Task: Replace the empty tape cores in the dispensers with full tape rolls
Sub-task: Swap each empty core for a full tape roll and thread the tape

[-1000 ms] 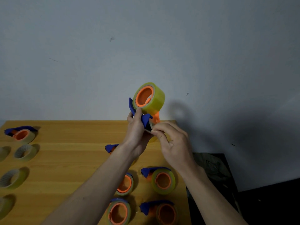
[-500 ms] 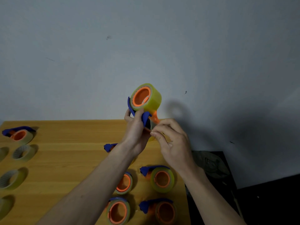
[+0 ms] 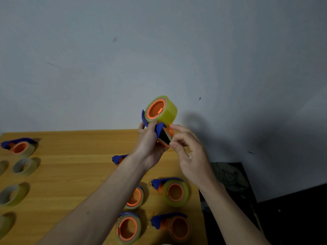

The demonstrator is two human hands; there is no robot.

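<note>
Holding a blue-and-orange dispenser raised above the counter, the left hand is gripping its body; a full tape roll is sitting on it. The right hand is pinching near its cutter. Four loaded dispensers are lying near right; loose rolls are waiting left, so work seems partly done.

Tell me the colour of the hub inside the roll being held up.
Orange, inside the yellowish full tape roll, seen in the head view.

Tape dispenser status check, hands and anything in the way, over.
Left hand grips the dispenser, held up above the table. Right hand pinches at its lower end. Full tape roll seated. Nothing in the way.
</note>
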